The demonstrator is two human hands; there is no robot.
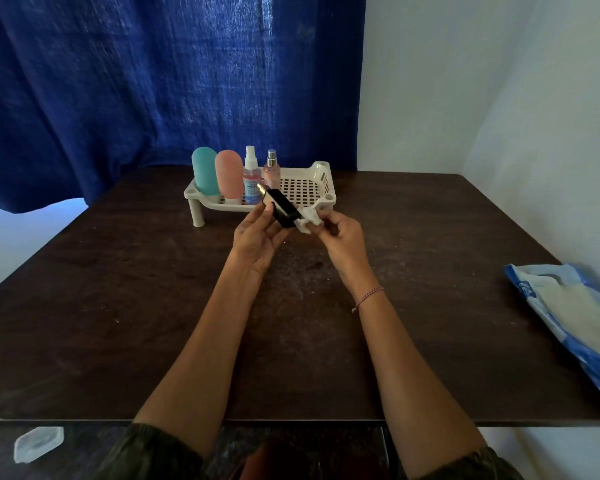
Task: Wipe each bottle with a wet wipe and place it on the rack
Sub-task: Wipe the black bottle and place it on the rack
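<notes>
Table: a dark table (118,306) stood against a blue curtain, and the work went on toward the middle of its far edge.
Rack: a white slotted rack (327,181) stood on short legs at the middle of the far edge.
Already racked: four bottles stood upright in a row on the rack's left half, namely a teal bottle (205,171), a pink bottle (228,176), a clear spray bottle (250,178) and a small perfume bottle (272,169) with a silver cap.
Left hand: the left hand (257,237) gripped a black bottle (281,206) between thumb and fingers, above the table just in front of the rack.
Black bottle: it was tilted, gold top up and to the left, touching neither rack nor table.
Wet wipe: a bunched white wet wipe (309,221) lay against the bottle's lower right end.
Right hand: the right hand (342,239), a thread bracelet at its wrist, pinched the wipe in curled fingers.
Free space: the right half of the rack held nothing.
Supply: a blue pack of wipes (575,313) lay at the table's right edge, well apart from the hands.
Done: four bottles looked finished, judging by where they stood.
Left: the black one seemed mid-wipe and not yet racked; I saw no other bottle waiting on the table, so it was probably the last.
</notes>
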